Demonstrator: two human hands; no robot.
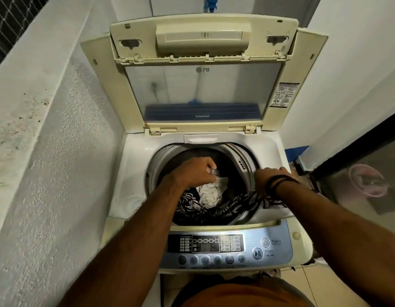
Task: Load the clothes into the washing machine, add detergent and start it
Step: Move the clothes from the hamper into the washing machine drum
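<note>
The top-load washing machine [134, 173] stands with its lid [203, 89] raised. In the drum lie a white garment [210, 194] and a black-and-white patterned cloth [216, 210]; part of that cloth hangs over the drum's right rim. My left hand [195, 172] reaches into the drum and holds a small clear cup [214, 171] tipped over the white garment. My right hand [268, 179] lies palm down on the right rim, just above the overhanging cloth. Whether it grips that cloth is hidden. The control panel [227, 247] is nearest me, its display dimly lit.
A rough white wall [48, 140] runs close along the left of the machine. On the right is a dark glass door [364, 173] with a pink tub behind it. A blue object [299, 151] sits on the floor behind the machine's right side.
</note>
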